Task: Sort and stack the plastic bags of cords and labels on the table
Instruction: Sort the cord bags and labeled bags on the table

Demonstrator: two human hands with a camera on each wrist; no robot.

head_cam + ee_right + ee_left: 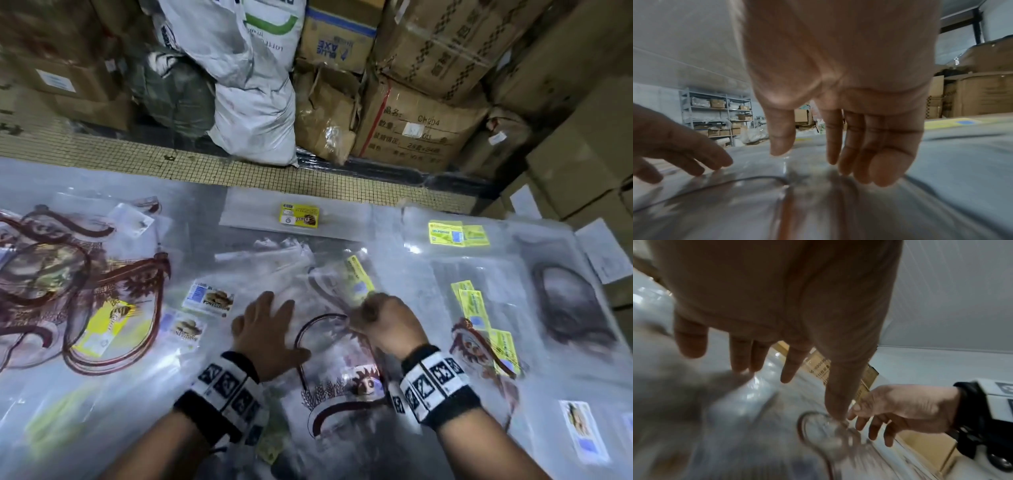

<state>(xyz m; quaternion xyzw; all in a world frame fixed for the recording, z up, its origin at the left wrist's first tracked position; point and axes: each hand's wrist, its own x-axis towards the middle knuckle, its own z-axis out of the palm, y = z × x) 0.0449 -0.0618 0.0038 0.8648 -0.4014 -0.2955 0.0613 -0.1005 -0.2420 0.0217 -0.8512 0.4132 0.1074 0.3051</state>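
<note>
A clear plastic bag point(337, 356) with a dark red cord loop point(310, 329) and a printed label point(364, 383) lies in front of me on the table. My left hand point(263, 329) lies flat on its left part, fingers straight and spread point(786, 374). My right hand point(383, 322) stands over the bag's upper right. Its fingertips point(869, 175) point down onto the plastic and its thumb point(780, 146) is apart from them, with nothing pinched. The cord loop point(735, 182) runs between both hands. Motion blurs the wrist views.
Bags with dark red cords point(85, 274) cover the table's left. More bags with yellow labels point(457, 234) lie right and a dark cord bag point(568, 308) far right. One labelled bag point(299, 216) lies at the far edge. Cartons point(411, 130) and white sacks point(253, 102) stand behind.
</note>
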